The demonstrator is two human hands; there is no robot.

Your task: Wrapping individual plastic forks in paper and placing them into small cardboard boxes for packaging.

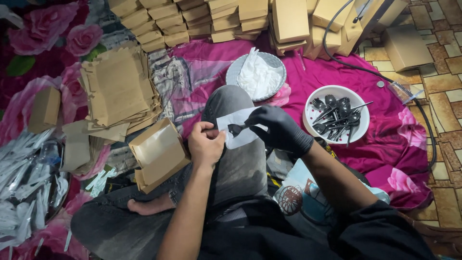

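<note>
My bare left hand (pixel 205 143) pinches the left edge of a white napkin (pixel 239 136) spread over my raised knee. In a black glove, my right hand (pixel 281 129) holds a black plastic spoon (pixel 237 128) by its handle, with the bowl lying on the napkin. Both hands meet above my knee in grey trousers. An open brown paper box (pixel 156 153) lies on my left thigh, just left of the bare hand.
A white bowl (pixel 361 126) of black spoons sits right of my gloved hand. A grey plate (pixel 234 72) of white napkins lies beyond my knee. Flat brown box blanks (pixel 118 89) are piled at left, folded boxes (pixel 192 19) stacked behind, wrapped cutlery packets (pixel 24 188) heaped far left.
</note>
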